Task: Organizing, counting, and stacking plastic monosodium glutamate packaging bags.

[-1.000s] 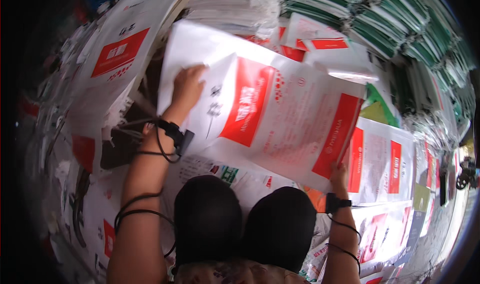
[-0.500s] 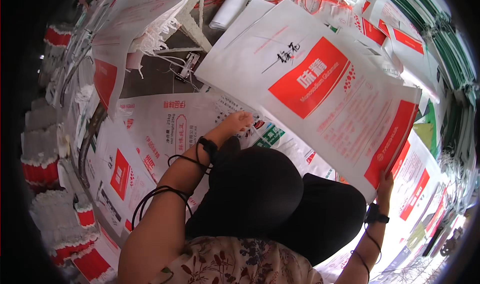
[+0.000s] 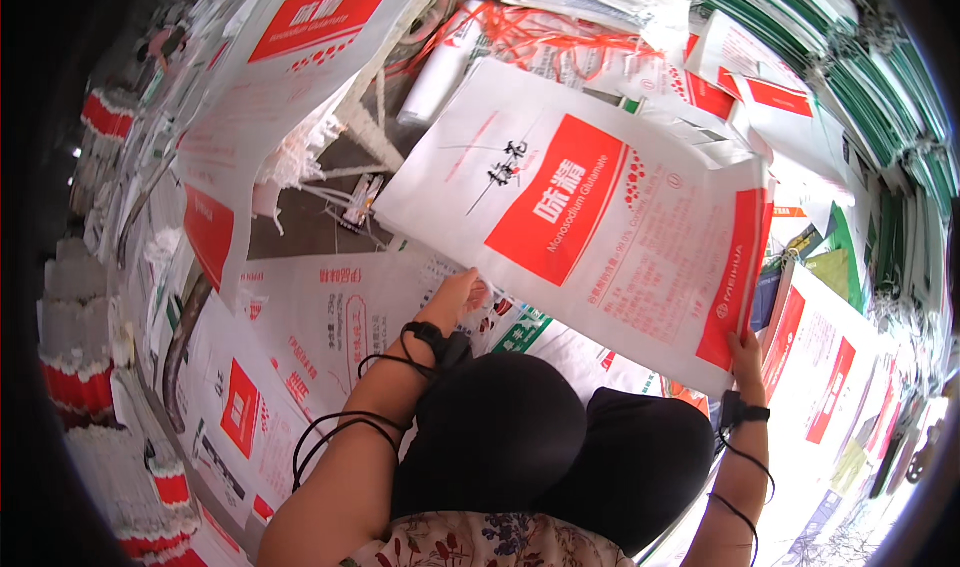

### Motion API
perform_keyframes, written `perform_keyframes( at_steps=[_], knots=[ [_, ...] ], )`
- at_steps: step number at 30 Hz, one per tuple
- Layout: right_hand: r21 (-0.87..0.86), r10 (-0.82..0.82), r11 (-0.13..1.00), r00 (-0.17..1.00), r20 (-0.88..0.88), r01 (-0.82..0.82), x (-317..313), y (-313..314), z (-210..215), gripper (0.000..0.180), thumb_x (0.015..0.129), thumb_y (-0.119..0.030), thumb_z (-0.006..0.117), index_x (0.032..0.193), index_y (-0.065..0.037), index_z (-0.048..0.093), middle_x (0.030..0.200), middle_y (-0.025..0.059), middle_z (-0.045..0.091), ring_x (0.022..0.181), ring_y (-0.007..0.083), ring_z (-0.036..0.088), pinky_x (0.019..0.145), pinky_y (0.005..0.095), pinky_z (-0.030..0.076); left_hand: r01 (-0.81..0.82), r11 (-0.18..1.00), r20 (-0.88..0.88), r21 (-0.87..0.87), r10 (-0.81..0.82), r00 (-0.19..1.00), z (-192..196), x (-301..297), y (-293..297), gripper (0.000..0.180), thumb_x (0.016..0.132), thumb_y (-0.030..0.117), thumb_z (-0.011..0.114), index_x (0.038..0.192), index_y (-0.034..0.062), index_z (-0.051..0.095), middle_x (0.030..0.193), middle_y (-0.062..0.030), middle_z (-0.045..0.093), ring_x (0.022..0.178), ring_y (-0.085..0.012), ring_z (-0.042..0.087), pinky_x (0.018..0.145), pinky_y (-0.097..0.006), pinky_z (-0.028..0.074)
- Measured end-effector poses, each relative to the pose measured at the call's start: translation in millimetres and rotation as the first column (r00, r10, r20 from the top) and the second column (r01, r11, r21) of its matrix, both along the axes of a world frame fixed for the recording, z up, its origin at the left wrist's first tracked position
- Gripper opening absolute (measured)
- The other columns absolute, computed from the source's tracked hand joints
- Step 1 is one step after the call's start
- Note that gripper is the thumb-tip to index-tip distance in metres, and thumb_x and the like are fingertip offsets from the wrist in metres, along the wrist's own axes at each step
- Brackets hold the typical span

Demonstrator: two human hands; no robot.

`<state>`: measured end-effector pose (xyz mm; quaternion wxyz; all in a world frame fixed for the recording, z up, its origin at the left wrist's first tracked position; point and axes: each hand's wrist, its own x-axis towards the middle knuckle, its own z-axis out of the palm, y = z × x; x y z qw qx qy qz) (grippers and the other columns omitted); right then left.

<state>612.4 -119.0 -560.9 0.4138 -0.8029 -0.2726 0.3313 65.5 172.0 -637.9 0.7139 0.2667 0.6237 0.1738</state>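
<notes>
A flat white woven sack (image 3: 440, 182) with red printed panels is held up slantwise in front of my knees. My right hand (image 3: 742, 359) pinches its near right corner, by the red end band. My left hand (image 3: 464, 299) is at the sack's near left edge, its fingers curled closed against that edge; the fingertips are partly hidden. Beneath the sack lie other printed sacks, among them a white one with red lettering (image 3: 290, 302) to the left of my left hand.
Another white and red sack (image 3: 245, 107) hangs at the upper left. Behind stand a metal frame (image 3: 370, 132), a white roll (image 3: 440, 72) and orange string (image 3: 560, 35). Bundled red and white sacks (image 3: 80, 392) line the left; green-edged stacks (image 3: 850, 67) rise at the far right.
The held sack has shifted left and toward me, and my right hand has moved left with its corner. My left hand has come down and now meets the sack's near edge.
</notes>
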Motion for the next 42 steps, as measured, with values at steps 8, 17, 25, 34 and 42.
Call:
perform_keyframes(
  at_steps=[8,17,25,34,42],
  knots=[
    [-0.225,-0.03,0.961,0.874,0.485,0.158,-46.5,36.1,1.9,0.047,0.093,-0.032,0.061,0.132,-0.008,0.052,0.104,0.0276,0.068,0.097,0.0456,0.067,0.084,0.052,0.053,0.114,0.992,0.22,0.061,-0.125,0.967,33.0,-25.6,3.5,0.032,0.1,0.029,0.057,0.114,0.0009,0.058,0.109,-0.0116,0.066,0.094,-0.0215,0.068,0.075,-0.034,0.059],
    [-0.251,-0.03,0.954,0.884,0.467,0.165,-88.5,10.9,15.7,0.062,0.095,-0.015,0.05,0.153,-0.013,0.028,0.101,0.0311,0.068,0.09,0.049,0.066,0.08,0.0565,0.052,0.037,0.99,0.176,-0.139,-0.012,0.984,59.3,5.7,14.3,0.032,0.105,0.022,0.047,0.125,-0.0012,0.055,0.117,-0.0139,0.063,0.105,-0.0242,0.065,0.086,-0.035,0.057],
    [-0.141,-0.007,0.988,0.939,0.343,0.059,-77.6,-20.0,32.5,0.064,0.095,-0.009,0.051,0.155,-0.02,0.031,0.134,0.0238,0.059,0.116,0.0416,0.062,0.095,0.0471,0.051,0.061,0.981,0.323,-0.186,0.003,0.946,37.5,-13.0,8.1,0.038,0.104,0.026,0.05,0.127,-0.0049,0.052,0.125,-0.0171,0.061,0.105,-0.0273,0.067,0.081,-0.036,0.059],
    [-0.416,0.052,0.899,0.906,0.42,0.141,-87.5,26.6,37.9,0.067,0.095,-0.015,0.049,0.156,-0.016,0.022,0.11,0.0324,0.065,0.095,0.0492,0.066,0.083,0.0574,0.052,0.14,0.983,0.237,-0.122,-0.108,0.965,76.7,13.8,11.3,0.04,0.106,0.028,0.047,0.129,-0.0045,0.048,0.134,-0.0203,0.057,0.113,-0.0268,0.063,0.081,-0.033,0.058],
    [-0.464,0.061,0.855,0.844,0.533,0.231,-113.3,3.9,34.8,0.064,0.093,-0.017,0.051,0.154,-0.012,0.029,0.114,0.0222,0.068,0.09,0.0412,0.07,0.075,0.0509,0.056,0.209,0.956,0.117,-0.204,-0.188,0.975,65.7,15.6,34.2,0.044,0.106,0.033,0.044,0.133,-0.0017,0.046,0.127,-0.0178,0.06,0.109,-0.0251,0.062,0.082,-0.034,0.056]
  ],
)
